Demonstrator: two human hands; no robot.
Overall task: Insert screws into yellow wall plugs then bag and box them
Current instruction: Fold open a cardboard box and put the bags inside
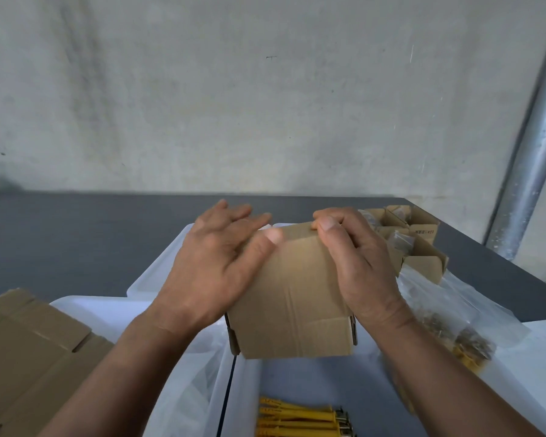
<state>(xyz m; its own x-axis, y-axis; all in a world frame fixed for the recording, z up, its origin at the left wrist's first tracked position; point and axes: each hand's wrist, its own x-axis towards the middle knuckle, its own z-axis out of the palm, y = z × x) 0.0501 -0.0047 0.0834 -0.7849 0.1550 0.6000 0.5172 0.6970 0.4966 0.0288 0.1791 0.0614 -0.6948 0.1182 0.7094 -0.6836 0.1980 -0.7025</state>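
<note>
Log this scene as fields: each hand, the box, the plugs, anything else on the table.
left hand: flat on left side of small cardboard box, fingers straight
right hand: pinches the box's far edge
small cardboard box: held above white trays
yellow wall plugs: in near tray, screws fitted
other: flat cardboard left; open boxes far right

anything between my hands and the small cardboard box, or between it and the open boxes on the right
Nothing visible does. The left hand lies flat against the small cardboard box and the right hand pinches its far edge. Between it and the open boxes to the right is only that hand.
</note>
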